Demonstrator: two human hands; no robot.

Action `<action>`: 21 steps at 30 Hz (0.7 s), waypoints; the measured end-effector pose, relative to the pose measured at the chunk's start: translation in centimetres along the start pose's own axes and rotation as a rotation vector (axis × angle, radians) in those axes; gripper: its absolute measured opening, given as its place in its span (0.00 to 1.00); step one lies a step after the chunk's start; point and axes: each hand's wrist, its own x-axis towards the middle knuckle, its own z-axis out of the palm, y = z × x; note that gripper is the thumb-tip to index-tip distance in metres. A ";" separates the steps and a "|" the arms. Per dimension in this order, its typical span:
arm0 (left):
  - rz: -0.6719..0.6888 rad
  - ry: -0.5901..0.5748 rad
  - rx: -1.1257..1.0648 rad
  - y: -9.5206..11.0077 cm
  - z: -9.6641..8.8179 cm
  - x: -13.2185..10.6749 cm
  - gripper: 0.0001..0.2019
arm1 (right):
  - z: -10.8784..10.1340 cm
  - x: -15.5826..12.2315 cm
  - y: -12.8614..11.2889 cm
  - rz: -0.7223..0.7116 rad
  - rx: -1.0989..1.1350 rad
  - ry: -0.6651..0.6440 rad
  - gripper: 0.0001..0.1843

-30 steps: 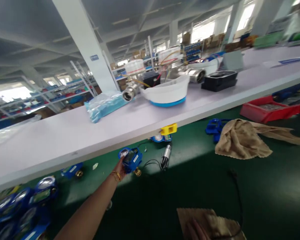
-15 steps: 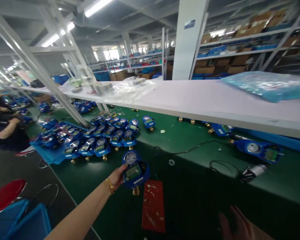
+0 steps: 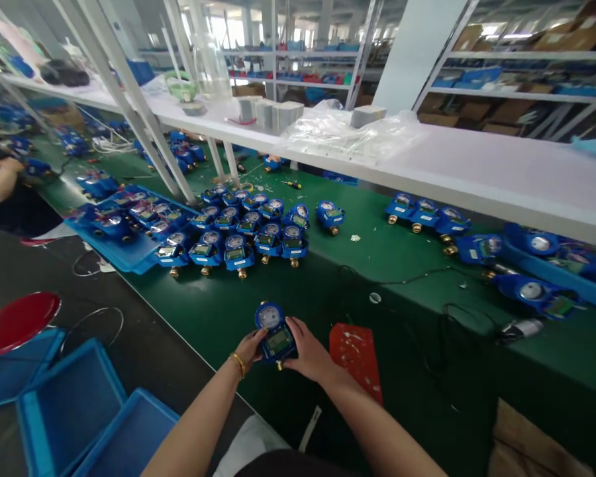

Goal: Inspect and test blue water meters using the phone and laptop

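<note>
Head view: a blue meter is held at the near side of the desk, the left hand pinching its left edge, the right hand its right. Near that hand lies a red slab; farther off stand more meters and a blue tray.

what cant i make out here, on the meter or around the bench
- Head view: the side edges of the blue meter, partly covered by the left hand and right hand.
- Head view: any reading on its display, too small.
- Head view: the rest of the brown cloth, cut off by the bottom edge.
- Head view: part of the co-worker's arm, blurred near the left edge.
</note>
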 end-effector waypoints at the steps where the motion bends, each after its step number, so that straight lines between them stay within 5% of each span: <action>1: -0.020 -0.015 -0.006 0.0 -0.1 0.1 0.22 | 0.4 0.3 0.1 0.012 -0.019 0.009 0.51; 10: -0.173 -0.024 -0.052 1.2 -0.8 0.0 0.24 | 3.0 0.0 -1.1 0.118 -0.138 0.078 0.33; 21: -0.157 -0.035 -0.043 1.0 -0.1 -0.2 0.26 | -0.7 1.2 1.2 0.114 -0.067 -0.106 0.27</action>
